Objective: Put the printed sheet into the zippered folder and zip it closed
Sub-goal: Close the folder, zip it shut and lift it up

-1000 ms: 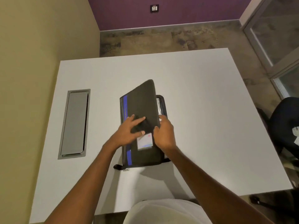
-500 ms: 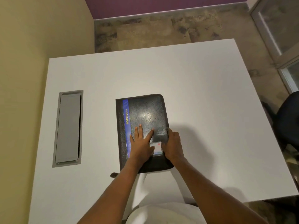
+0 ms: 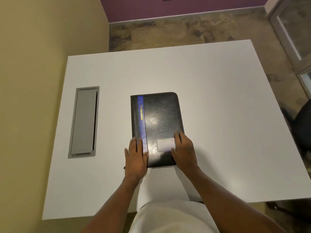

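Your white desk [image 3: 210, 98] holds the black portfolio folder [image 3: 161, 121] with its cover down, so the sheet is presumably inside, unseen. Zipping remains. Your left hand [image 3: 136, 156] and right hand [image 3: 184, 151] press flat, gripping nothing.
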Action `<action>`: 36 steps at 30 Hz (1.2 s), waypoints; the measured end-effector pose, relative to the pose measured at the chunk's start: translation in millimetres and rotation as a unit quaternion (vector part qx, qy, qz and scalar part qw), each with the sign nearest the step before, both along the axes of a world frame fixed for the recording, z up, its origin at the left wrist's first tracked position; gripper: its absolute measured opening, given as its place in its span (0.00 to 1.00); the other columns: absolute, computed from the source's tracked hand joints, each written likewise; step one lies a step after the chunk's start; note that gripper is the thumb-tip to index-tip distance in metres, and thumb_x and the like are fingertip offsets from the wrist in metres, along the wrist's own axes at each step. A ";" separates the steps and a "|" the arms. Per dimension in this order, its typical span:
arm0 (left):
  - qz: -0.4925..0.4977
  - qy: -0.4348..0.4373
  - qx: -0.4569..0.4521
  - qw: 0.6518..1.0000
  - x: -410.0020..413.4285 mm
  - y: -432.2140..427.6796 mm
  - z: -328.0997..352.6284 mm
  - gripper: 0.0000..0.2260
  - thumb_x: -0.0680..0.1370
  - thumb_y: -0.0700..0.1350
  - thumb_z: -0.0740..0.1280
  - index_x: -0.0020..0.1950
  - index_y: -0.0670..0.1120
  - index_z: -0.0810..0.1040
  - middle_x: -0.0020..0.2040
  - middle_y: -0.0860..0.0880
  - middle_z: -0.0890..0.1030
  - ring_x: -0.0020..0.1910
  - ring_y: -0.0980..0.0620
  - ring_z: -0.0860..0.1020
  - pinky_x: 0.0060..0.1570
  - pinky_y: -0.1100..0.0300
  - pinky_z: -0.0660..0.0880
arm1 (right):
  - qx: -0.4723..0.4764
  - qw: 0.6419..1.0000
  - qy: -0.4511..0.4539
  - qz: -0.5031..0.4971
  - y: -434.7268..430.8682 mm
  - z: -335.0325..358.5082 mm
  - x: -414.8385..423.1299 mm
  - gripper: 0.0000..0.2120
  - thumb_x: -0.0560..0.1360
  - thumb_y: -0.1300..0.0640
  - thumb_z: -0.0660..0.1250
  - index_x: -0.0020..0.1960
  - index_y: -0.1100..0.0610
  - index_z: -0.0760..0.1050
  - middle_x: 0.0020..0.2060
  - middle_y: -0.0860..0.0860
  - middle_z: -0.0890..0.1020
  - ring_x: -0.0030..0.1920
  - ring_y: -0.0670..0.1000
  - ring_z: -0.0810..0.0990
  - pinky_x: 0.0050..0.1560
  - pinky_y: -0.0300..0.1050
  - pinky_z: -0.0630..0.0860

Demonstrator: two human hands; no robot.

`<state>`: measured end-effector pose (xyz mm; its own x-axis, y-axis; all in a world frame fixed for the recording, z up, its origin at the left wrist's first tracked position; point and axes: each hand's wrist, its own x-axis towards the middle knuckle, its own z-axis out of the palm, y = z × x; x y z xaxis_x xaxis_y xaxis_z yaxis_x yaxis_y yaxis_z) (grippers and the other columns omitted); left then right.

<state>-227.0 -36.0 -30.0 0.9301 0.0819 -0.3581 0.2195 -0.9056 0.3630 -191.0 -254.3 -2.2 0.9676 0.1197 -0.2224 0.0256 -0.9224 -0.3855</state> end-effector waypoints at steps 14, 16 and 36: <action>0.091 -0.011 0.039 0.995 -89.4 40.8 -9.9 0.10 0.82 0.49 0.67 0.61 0.52 0.84 0.61 0.51 0.81 0.64 0.49 0.75 0.69 0.49 0.64 | 0.100 0.971 0.215 0.013 104.0 -15.5 -88.8 0.11 0.80 0.53 0.62 0.55 0.54 0.81 0.54 0.53 0.85 0.58 0.58 0.82 0.55 0.48 0.76; 0.132 0.010 0.020 0.991 -83.9 40.6 -12.0 0.10 0.83 0.51 0.67 0.59 0.53 0.86 0.61 0.52 0.83 0.64 0.49 0.74 0.68 0.47 0.63 | 0.099 0.972 0.211 -0.014 115.8 -22.3 -94.0 0.11 0.80 0.51 0.63 0.58 0.52 0.80 0.55 0.53 0.85 0.58 0.58 0.82 0.54 0.48 0.75; 0.096 -0.013 -0.009 0.995 -81.3 40.2 4.1 0.12 0.79 0.49 0.72 0.35 0.50 0.85 0.35 0.55 0.84 0.41 0.51 0.79 0.50 0.55 0.57 | 0.069 0.960 0.145 -0.228 122.2 -35.8 -111.5 0.09 0.80 0.52 0.63 0.49 0.56 0.78 0.46 0.53 0.84 0.50 0.59 0.84 0.47 0.49 0.74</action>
<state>-308.3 4.2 -25.9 0.9065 0.2530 -0.3381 0.3789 -0.8408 0.3868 -302.5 -132.1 -38.1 0.8264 -0.2535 -0.5027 -0.4955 -0.7515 -0.4356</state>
